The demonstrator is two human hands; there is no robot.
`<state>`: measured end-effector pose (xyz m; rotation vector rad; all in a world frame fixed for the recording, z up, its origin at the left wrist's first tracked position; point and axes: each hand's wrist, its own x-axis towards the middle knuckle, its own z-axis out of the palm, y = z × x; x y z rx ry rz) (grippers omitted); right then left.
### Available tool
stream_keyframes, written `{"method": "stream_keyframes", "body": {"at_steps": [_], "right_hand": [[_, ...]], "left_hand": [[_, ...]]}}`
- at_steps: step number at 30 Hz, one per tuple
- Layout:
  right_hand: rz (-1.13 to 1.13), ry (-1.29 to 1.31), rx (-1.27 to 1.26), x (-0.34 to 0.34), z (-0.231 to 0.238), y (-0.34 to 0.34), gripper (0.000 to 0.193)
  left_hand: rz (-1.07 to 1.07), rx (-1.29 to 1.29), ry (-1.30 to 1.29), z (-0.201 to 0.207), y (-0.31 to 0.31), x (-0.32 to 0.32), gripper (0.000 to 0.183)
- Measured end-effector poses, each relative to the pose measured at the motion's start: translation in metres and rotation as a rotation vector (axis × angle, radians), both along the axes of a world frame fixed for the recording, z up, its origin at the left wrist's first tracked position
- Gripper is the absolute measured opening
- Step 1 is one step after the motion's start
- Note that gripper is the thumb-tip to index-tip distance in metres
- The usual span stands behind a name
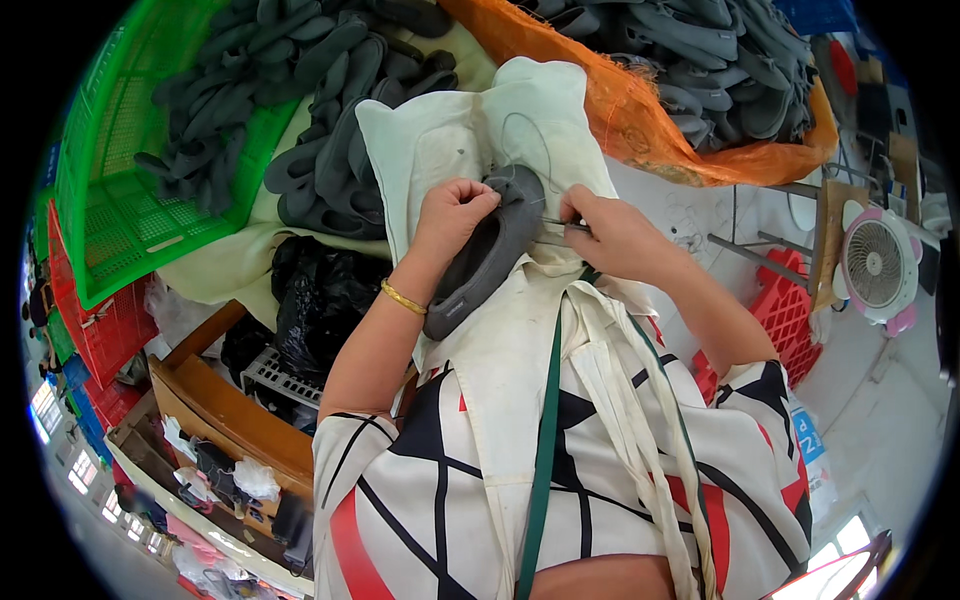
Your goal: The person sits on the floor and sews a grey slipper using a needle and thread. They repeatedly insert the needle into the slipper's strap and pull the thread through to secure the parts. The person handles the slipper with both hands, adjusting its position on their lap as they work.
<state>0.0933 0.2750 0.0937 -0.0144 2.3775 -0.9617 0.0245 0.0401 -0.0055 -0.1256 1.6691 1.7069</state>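
A dark grey slip-on shoe (488,262) lies tilted across the pale cloth on my lap, its opening facing up. My left hand (456,214) is closed in a pinch against the shoe's upper end; what sits between the fingertips is too small to make out. Right of the shoe, my right hand (612,236) is curled around a thin, dark, slender tool (574,226), mostly hidden by the fingers. A fine dark thread (523,118) loops over the pale cloth (430,140) just beyond the shoe, and a light strand crosses the shoe's upper end.
Many grey shoes are heaped at the far left (330,150), some inside a green plastic crate (110,215). An orange sack (640,125) at the far right holds more. A black plastic bag (325,300) and wooden drawer (235,410) stand left; a fan (880,262) stands right.
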Motion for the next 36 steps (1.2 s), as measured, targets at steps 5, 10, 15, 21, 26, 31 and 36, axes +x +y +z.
{"method": "stream_keyframes", "body": {"at_steps": [5,10,15,21,26,31,36], "right_hand": [[0.056,0.242,0.19,-0.013,-0.023,-0.029,0.029],[0.088,0.376,0.203,-0.018,-0.037,-0.035,0.026],[0.111,0.41,0.221,-0.021,-0.04,-0.037,0.023],[0.119,0.42,0.221,-0.025,-0.044,-0.04,0.022],[0.127,0.399,0.229,-0.023,-0.044,-0.04,0.022],[0.2,0.463,0.119,-0.01,-0.012,-0.032,0.024],[0.025,0.346,0.135,-0.009,-0.023,-0.017,0.021]], "left_hand": [[-0.017,-0.004,0.007,0.0,0.0,-0.001,0.009],[0.007,0.014,-0.024,-0.001,-0.001,-0.002,0.01],[0.016,0.017,-0.039,-0.005,-0.002,-0.002,0.01],[0.017,0.022,-0.045,-0.003,0.0,-0.003,0.01],[-0.001,0.021,-0.032,-0.004,0.0,-0.003,0.01],[0.033,0.073,0.067,-0.005,-0.005,-0.003,0.008],[-0.122,0.129,0.054,0.024,-0.005,-0.001,0.011]]}}
